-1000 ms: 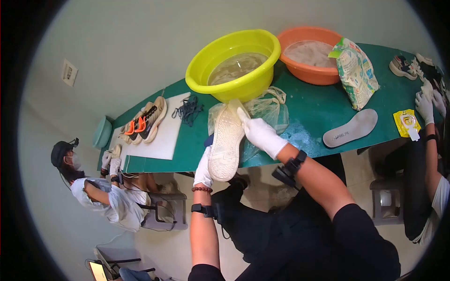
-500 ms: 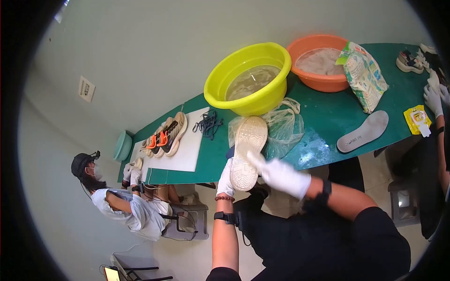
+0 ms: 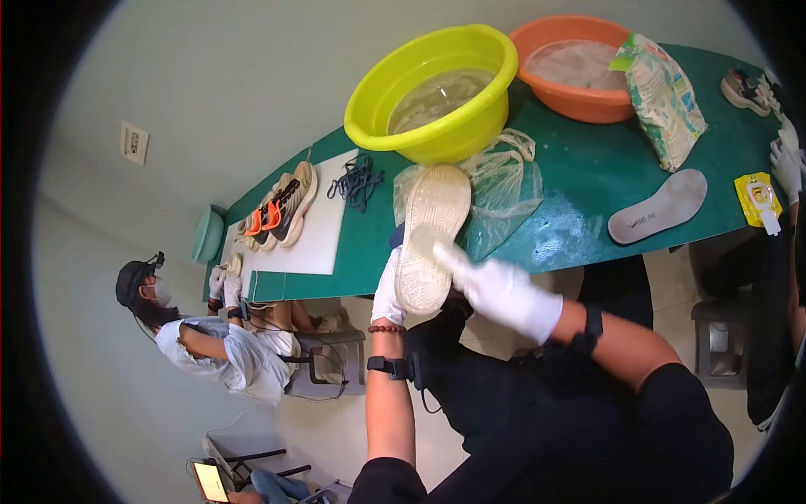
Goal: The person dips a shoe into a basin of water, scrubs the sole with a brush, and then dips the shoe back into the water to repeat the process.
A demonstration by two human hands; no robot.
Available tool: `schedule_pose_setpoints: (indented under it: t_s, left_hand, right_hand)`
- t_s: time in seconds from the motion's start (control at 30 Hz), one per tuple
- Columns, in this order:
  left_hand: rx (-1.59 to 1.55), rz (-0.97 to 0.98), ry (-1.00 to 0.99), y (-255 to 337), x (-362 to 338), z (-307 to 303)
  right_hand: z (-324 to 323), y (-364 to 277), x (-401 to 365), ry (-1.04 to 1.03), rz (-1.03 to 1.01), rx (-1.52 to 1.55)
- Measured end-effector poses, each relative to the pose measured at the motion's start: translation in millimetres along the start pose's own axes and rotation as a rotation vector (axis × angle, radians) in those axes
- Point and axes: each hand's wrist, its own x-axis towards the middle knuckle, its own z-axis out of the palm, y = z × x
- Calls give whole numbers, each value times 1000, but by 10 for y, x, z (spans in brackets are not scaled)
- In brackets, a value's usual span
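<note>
Two gloved hands on one shoe (image 3: 430,227), sole up, over the near tabletop (image 3: 588,193) edge by the yellow basin (image 3: 437,92). Left hand (image 3: 389,290) fingers grip its upper. Right hand (image 3: 508,294) fingers lie flat and unclenched on the sole. My take: brace firmly, rub along the tread.

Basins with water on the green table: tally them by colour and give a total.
Yellow basin: 1
Orange basin: 1
Total: 2
</note>
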Motion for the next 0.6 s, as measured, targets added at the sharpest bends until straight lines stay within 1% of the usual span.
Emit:
schedule_pose_setpoints:
  t_s: [0.03, 0.07, 0.1, 0.13, 0.17, 0.23, 0.27, 0.3, 0.37, 0.4, 0.43, 0.47, 0.5, 0.53, 0.57, 0.6]
  left_hand:
    - [2, -4, -31, 15, 29, -83]
    - [-39, 1, 39, -4, 58, -109]
    - [-31, 8, 45, -11, 56, -116]
    - [-27, 16, 48, -19, 51, -119]
    - [-26, 27, 48, -9, 59, -125]
    - [158, 74, -26, 0, 105, -186]
    - [244, 98, -57, -26, 104, -217]
    - [247, 117, -59, -45, 110, -218]
    - [296, 148, -51, -64, 51, -249]
    - [340, 165, -47, -71, 7, -288]
    - [420, 189, -51, -64, -2, -331]
    - [498, 214, -60, -56, 20, -354]
    - [197, 84, -113, -13, -6, -168]
    - [-102, -53, -127, 32, -34, 22]
    - [-99, -46, -93, 38, -63, 94]
    - [-94, -38, -58, 48, -72, 133]
  right_hand:
    - [-15, 146, 154, 108, 14, 35]
    - [-43, 313, 335, 162, 35, 59]
    - [-32, 480, 486, 215, 57, 81]
    - [-20, 530, 560, 309, -28, 106]
    - [67, 506, 482, 236, -8, 115]
    - [59, 129, 91, 81, 23, 112]
    - [160, 65, -51, 43, -69, 120]
    - [225, 93, -106, 57, -206, 89]
    - [-94, 91, -27, 2, -101, 118]
    - [-162, 135, 16, 70, -59, 80]
    - [-156, 174, 44, 159, -161, 111]
    - [-144, 113, -20, 57, -213, 17]
    - [-150, -11, -135, -47, -262, -80]
    - [-46, -50, -230, -124, -381, -124]
    - [147, -8, -305, -15, -543, -226]
    - [190, 45, -238, 27, -512, -240]
